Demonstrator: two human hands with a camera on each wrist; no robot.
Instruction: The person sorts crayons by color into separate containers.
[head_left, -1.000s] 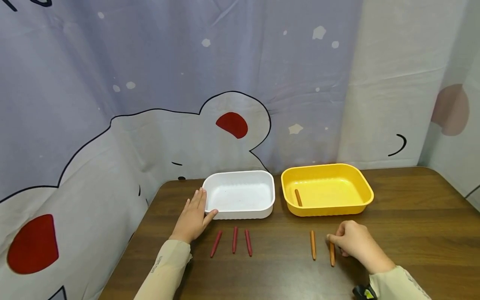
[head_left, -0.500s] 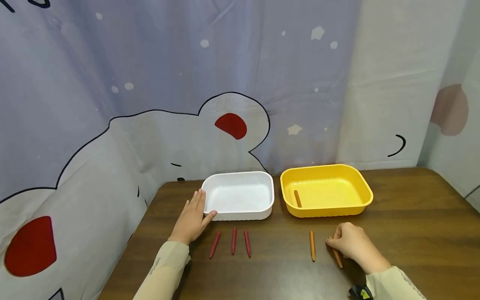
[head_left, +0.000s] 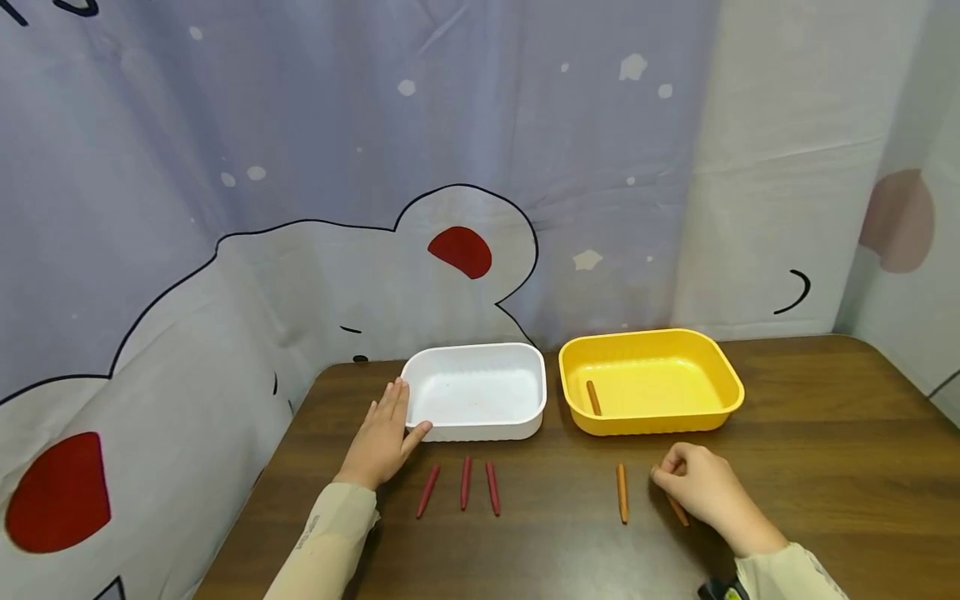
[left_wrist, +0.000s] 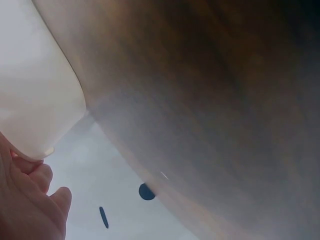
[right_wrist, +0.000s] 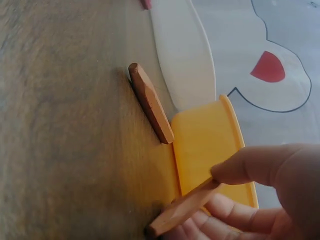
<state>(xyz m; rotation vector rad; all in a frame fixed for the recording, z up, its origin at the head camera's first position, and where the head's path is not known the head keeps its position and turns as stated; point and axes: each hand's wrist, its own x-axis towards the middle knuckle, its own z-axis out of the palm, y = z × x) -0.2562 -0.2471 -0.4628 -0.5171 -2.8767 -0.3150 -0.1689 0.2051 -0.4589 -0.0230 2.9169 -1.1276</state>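
Observation:
My left hand (head_left: 377,437) rests on the left side of a white plastic bin (head_left: 480,432), fingers fairly straight along its edge and thumb at the front corner. My right hand (head_left: 705,487) pinches an orange-brown crayon (right_wrist: 185,207) between thumb and fingers. That crayon is tilted, its lower end near the table in the right wrist view; in the head view the hand covers its upper part. To its left lies a second orange-brown crayon (head_left: 622,493). A third brown crayon (head_left: 593,398) lies inside the yellow bin (head_left: 652,425), toward its left end.
Three dark red crayons (head_left: 466,483) lie apart in a row in front of the white bin. Both bins stand side by side at the back of the wooden table (head_left: 555,542). A printed curtain (head_left: 600,167) hangs behind the table.
The right hand's crayon has turned from pointing straight toward me to slanting, and its lower end has drawn up a little toward the hand. The left hand stays on the white bin.

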